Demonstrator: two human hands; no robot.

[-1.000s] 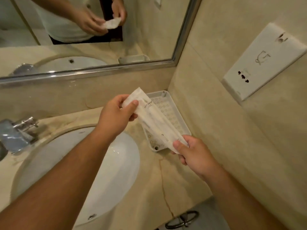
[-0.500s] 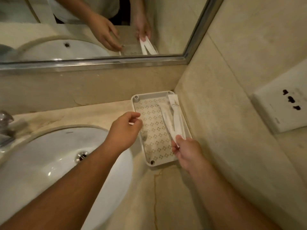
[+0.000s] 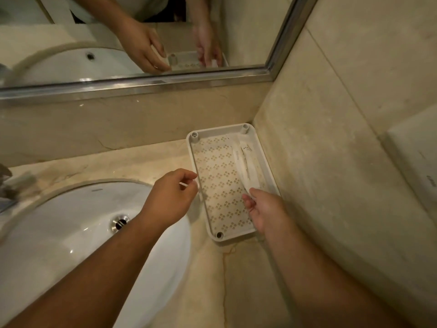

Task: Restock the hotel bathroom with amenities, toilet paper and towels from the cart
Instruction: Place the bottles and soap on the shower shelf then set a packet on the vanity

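Two hands: right hand pinched on sachets in tray, left hand curled round white item.

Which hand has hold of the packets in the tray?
The right hand: it pinches the near ends of the two white packets on the tray's wall side. The left hand is curled beside the opposite rim, touching no packet.

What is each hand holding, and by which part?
Right hand pinches the packets by their near ends, in the tray. Left hand pinches a white scrap; which part cannot be told.
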